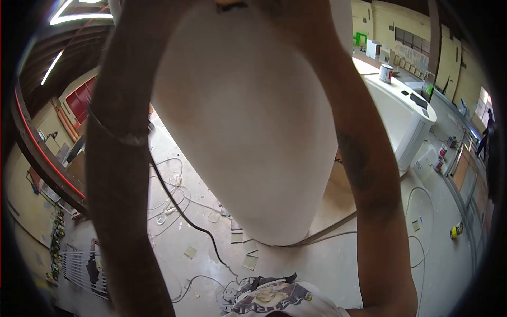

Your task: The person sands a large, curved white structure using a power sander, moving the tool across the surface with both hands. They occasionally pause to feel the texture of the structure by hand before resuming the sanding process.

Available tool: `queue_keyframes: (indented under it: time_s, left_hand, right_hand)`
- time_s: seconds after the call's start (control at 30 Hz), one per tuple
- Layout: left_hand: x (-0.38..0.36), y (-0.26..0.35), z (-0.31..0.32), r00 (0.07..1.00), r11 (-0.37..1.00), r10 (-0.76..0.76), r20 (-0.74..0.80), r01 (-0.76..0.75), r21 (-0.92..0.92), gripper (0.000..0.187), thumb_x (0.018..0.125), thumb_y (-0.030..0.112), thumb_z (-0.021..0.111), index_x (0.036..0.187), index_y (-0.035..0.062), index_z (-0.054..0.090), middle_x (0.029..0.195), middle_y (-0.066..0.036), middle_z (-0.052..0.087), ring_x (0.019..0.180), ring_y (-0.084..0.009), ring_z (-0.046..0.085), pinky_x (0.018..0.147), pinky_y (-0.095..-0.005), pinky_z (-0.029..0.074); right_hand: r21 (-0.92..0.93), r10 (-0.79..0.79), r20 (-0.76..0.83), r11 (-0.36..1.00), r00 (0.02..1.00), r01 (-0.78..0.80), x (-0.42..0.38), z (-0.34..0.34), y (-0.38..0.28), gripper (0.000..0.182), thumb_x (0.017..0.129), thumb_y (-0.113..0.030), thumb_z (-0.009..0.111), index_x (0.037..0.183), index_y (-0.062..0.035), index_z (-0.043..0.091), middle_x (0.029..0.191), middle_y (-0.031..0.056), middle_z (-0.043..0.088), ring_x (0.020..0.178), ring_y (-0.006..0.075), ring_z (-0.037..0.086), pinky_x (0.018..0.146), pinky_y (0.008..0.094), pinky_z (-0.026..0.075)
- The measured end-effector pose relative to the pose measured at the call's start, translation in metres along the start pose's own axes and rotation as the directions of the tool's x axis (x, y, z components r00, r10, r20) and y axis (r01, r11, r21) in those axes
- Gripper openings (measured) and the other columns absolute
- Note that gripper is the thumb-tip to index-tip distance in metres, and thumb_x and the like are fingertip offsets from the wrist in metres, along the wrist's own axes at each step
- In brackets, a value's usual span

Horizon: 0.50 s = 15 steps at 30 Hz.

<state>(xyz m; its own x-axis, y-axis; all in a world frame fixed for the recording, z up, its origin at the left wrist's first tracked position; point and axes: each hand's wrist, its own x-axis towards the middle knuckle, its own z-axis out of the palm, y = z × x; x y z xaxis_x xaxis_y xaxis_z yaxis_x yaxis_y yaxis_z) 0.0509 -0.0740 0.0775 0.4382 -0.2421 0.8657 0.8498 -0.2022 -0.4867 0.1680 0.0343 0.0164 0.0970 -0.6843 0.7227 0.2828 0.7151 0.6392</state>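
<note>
Both arms reach up in front of a large, smooth white panel [253,132] that narrows to a rounded lower end near the floor. My left hand [187,9] and my right hand [296,18] come close together at the top edge of the head view, near the panel's upper part. Between them shows a small piece of a dark object [231,7], too cut off to name. The fingers of both hands are dark, blurred and mostly out of frame, so their grip is hidden.
A black cable [195,227] and thin cords run over the floor, with small square pads [250,262] lying about. At the right, a long white curved counter [396,113] carries a paint can [386,73]. A yellow can [456,230] lies on the floor.
</note>
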Motion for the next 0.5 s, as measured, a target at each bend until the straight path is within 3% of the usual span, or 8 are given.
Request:
queue_keyframes:
  time_s: [0.03, 0.07, 0.17, 0.2, 0.3, 0.4, 0.5]
  left_hand:
    - [-0.016, 0.015, -0.002, 0.993, 0.985, -0.116, 0.02, 0.118, -0.126, 0.031, 0.102, 0.024, 0.047, 0.094, 0.0016, 0.067, 0.089, -0.025, 0.069, 0.089, -0.0448, 0.068, 0.082, -0.0519, 0.053]
    - [-0.033, 0.027, -0.005, 0.99, 0.981, -0.136, 0.045, 0.141, -0.136, 0.032, 0.102, 0.025, 0.047, 0.093, 0.0021, 0.067, 0.088, -0.025, 0.068, 0.088, -0.0447, 0.069, 0.081, -0.0524, 0.053]
    - [-0.074, 0.059, -0.022, 0.963, 0.977, -0.206, 0.175, 0.214, -0.028, 0.03, 0.103, 0.024, 0.049, 0.09, 0.0052, 0.069, 0.084, -0.017, 0.068, 0.076, -0.0375, 0.069, 0.069, -0.0455, 0.053]
    - [-0.086, 0.067, -0.025, 0.946, 0.972, -0.234, 0.223, 0.232, 0.033, 0.029, 0.104, 0.023, 0.051, 0.09, 0.0065, 0.07, 0.083, -0.013, 0.068, 0.071, -0.034, 0.069, 0.063, -0.0418, 0.054]
    - [-0.125, 0.082, -0.02, 0.993, 0.978, -0.051, 0.102, 0.07, -0.196, 0.017, 0.094, 0.022, 0.062, 0.096, 0.0103, 0.074, 0.089, -0.006, 0.072, 0.066, -0.026, 0.068, 0.058, -0.0378, 0.054]
    - [-0.16, 0.112, -0.043, 0.949, 0.968, -0.14, 0.284, 0.192, -0.164, 0.026, 0.097, 0.022, 0.053, 0.1, 0.004, 0.073, 0.094, -0.012, 0.074, 0.075, -0.0297, 0.07, 0.065, -0.0416, 0.055]
    - [-0.193, 0.136, -0.057, 0.915, 0.962, -0.155, 0.372, 0.225, -0.152, 0.027, 0.095, 0.02, 0.053, 0.105, 0.0043, 0.073, 0.098, -0.01, 0.075, 0.072, -0.0244, 0.07, 0.062, -0.037, 0.054]
  right_hand:
    - [-0.013, 0.001, 0.024, 1.0, 1.0, -0.001, -0.018, -0.005, -0.003, 0.086, 0.075, 0.002, 0.083, 0.148, -0.002, 0.038, 0.138, 0.021, 0.052, 0.13, 0.0402, 0.05, 0.111, 0.0468, 0.041]
    - [-0.033, 0.067, 0.056, 0.997, 0.996, -0.065, -0.032, -0.012, -0.01, 0.081, 0.075, 0.001, 0.082, 0.144, -0.0021, 0.041, 0.136, 0.0211, 0.053, 0.127, 0.0399, 0.052, 0.108, 0.0458, 0.043]
    - [-0.132, 0.384, 0.153, 0.921, 0.91, -0.366, -0.061, -0.042, -0.066, 0.056, 0.075, -0.001, 0.08, 0.126, -0.0051, 0.058, 0.129, 0.0211, 0.059, 0.113, 0.0382, 0.062, 0.096, 0.041, 0.053]
    - [-0.058, 0.427, 0.14, 0.904, 0.893, -0.423, -0.075, -0.046, -0.08, 0.062, 0.073, 0.0, 0.081, 0.129, -0.0111, 0.058, 0.134, 0.0228, 0.055, 0.118, 0.0424, 0.058, 0.099, 0.0458, 0.05]
    - [0.185, 0.584, 0.147, 0.777, 0.798, -0.602, -0.121, -0.054, -0.119, 0.072, 0.071, -0.005, 0.085, 0.136, -0.0215, 0.058, 0.143, 0.0254, 0.047, 0.132, 0.0507, 0.047, 0.109, 0.0551, 0.042]
    - [0.381, 0.737, 0.228, 0.533, 0.636, -0.755, -0.164, -0.068, -0.159, 0.066, 0.08, -0.028, 0.084, 0.138, -0.016, 0.056, 0.147, 0.0227, 0.045, 0.142, 0.0488, 0.039, 0.117, 0.0548, 0.033]
    - [0.452, 0.798, 0.263, 0.395, 0.543, -0.8, -0.202, -0.081, -0.191, 0.07, 0.088, -0.053, 0.074, 0.139, -0.0109, 0.053, 0.149, 0.0192, 0.045, 0.147, 0.045, 0.033, 0.121, 0.055, 0.025]
